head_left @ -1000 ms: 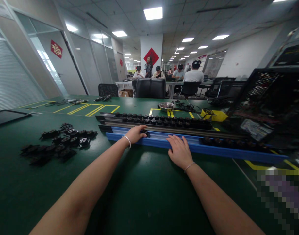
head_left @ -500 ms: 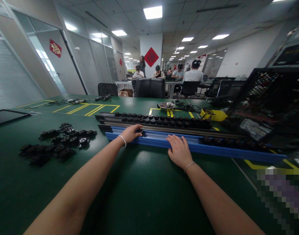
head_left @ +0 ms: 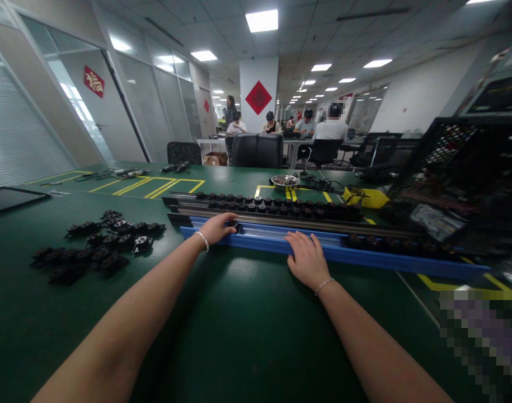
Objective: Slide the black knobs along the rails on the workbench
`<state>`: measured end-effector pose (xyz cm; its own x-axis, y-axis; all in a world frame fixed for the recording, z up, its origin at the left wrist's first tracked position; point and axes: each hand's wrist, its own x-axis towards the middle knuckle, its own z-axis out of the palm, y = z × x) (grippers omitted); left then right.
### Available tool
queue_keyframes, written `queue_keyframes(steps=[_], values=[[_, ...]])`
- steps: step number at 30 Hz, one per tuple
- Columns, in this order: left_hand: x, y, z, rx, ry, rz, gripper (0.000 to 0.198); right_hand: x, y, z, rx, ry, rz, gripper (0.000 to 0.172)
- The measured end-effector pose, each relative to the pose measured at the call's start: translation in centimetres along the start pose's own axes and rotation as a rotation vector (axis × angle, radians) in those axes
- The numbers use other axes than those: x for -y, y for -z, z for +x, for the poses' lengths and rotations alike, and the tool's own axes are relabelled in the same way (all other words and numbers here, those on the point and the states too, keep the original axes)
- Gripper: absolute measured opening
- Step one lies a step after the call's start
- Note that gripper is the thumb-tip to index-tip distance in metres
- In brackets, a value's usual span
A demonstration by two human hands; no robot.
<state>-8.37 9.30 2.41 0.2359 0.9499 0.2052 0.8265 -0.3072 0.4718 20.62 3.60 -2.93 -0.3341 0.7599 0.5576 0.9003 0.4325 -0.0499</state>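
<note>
A long blue channel rail (head_left: pixel 272 246) lies across the green table in front of me. Toward its left end, my left hand (head_left: pixel 215 228) grips a small black square module (head_left: pixel 233 225) between thumb and fingers, inside the channel. The fingers partly cover that piece. My right hand (head_left: pixel 308 258) rests on the rail's near edge around its middle, fingers stretched out and holding nothing. Several black modules (head_left: pixel 390 245) sit in a row in the rail's right part. Behind are dark rails (head_left: pixel 197 210) bearing rows of similar modules (head_left: pixel 264 207).
Loose black modules (head_left: pixel 79 260) lie in a cluster on the left of the green table (head_left: pixel 239 336). Beyond the rails are a round metal bowl (head_left: pixel 285 181), cables and a yellow container (head_left: pixel 367 197). A dark mesh-sided case (head_left: pixel 461 168) stands at right. Other people sit farther back.
My left hand has slid a little to the left along the blue rail with the black module. My right hand has stayed in place.
</note>
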Motion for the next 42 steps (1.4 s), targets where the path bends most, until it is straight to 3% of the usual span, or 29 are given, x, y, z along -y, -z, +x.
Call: queue_keyframes(steps=[42], values=[[2.8, 2.0, -0.6, -0.011, 0.046, 0.139, 0.036, 0.0, 0.0, 0.0, -0.003, -0.001, -0.001, 0.043]])
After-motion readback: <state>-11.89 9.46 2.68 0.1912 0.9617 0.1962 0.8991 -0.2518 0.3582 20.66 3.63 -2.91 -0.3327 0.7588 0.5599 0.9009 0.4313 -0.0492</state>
